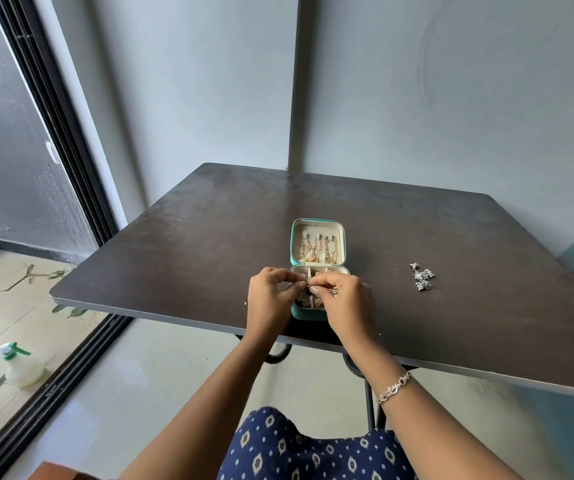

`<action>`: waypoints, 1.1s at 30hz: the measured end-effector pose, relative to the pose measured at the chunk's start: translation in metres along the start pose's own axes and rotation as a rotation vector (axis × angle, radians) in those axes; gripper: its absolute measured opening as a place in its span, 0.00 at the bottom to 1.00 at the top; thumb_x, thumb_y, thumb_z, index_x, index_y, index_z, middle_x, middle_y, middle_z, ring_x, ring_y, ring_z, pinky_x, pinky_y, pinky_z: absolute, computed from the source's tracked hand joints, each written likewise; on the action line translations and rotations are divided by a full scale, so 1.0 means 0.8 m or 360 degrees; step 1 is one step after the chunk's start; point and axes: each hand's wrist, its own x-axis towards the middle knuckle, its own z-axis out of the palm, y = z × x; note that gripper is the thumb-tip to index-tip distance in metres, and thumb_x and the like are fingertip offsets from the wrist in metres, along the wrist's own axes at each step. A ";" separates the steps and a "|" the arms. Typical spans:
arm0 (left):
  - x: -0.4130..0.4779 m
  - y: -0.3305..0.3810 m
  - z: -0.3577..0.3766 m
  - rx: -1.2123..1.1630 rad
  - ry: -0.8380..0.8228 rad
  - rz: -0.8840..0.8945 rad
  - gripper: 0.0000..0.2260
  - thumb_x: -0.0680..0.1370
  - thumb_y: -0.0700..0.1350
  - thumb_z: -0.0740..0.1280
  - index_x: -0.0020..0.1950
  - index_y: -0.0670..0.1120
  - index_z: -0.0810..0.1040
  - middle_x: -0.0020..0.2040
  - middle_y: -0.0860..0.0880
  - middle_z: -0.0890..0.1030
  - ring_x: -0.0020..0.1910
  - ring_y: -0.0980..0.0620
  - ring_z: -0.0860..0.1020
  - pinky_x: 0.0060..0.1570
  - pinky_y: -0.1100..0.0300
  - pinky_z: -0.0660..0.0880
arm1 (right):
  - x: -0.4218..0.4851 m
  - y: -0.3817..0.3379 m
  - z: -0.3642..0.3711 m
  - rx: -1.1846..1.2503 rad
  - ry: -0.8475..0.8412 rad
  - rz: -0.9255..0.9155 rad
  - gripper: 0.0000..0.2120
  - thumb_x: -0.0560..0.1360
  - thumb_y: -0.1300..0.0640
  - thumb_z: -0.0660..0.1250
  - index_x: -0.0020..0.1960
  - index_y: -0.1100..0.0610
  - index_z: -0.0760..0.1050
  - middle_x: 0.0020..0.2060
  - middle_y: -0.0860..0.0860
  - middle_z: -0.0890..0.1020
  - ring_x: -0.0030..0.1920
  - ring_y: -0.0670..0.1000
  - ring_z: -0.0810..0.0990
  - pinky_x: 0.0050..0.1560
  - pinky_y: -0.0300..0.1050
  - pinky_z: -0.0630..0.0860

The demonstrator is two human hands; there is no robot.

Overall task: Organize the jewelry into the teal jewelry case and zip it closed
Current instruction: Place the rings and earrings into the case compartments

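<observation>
The teal jewelry case [294, 244] lies open on the dark table [209, 237], its cream lid propped up with gold chains [316, 249] hanging inside. Both my hands hover over the lower tray, where gold pieces lie in compartments. My left hand [271, 299] and my right hand [342, 303] pinch a small jewelry piece [308, 285] between their fingertips; it is too small to identify. Silver earrings [423, 276] lie loose on the table to the right of the case.
The table's near edge [174, 311] runs just below the case. A wall stands close behind the table. A spray bottle [19, 365] sits on the floor at the left by a sliding door track. My right wrist wears a silver bracelet [394, 388].
</observation>
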 end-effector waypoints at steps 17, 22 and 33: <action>-0.001 -0.005 0.004 0.0187 0.0009 -0.0039 0.03 0.73 0.41 0.70 0.45 0.44 0.83 0.49 0.49 0.76 0.46 0.56 0.73 0.35 0.74 0.67 | 0.014 0.015 0.014 -0.0115 -0.0148 -0.0036 0.06 0.68 0.62 0.72 0.44 0.57 0.84 0.45 0.55 0.83 0.54 0.55 0.74 0.53 0.45 0.71; -0.004 -0.004 0.005 0.0100 0.0060 -0.0075 0.02 0.73 0.39 0.70 0.42 0.44 0.81 0.42 0.48 0.82 0.40 0.55 0.78 0.37 0.64 0.73 | 0.012 0.019 0.011 -0.0078 -0.0099 -0.0113 0.07 0.68 0.64 0.72 0.45 0.57 0.84 0.44 0.56 0.83 0.52 0.55 0.75 0.49 0.41 0.70; 0.002 -0.005 0.008 0.0056 0.0143 -0.0119 0.04 0.73 0.36 0.68 0.42 0.43 0.81 0.39 0.49 0.81 0.38 0.55 0.78 0.39 0.63 0.73 | 0.003 0.034 -0.009 0.0163 -0.0090 -0.0220 0.09 0.69 0.66 0.70 0.48 0.58 0.83 0.44 0.52 0.84 0.48 0.49 0.79 0.49 0.33 0.70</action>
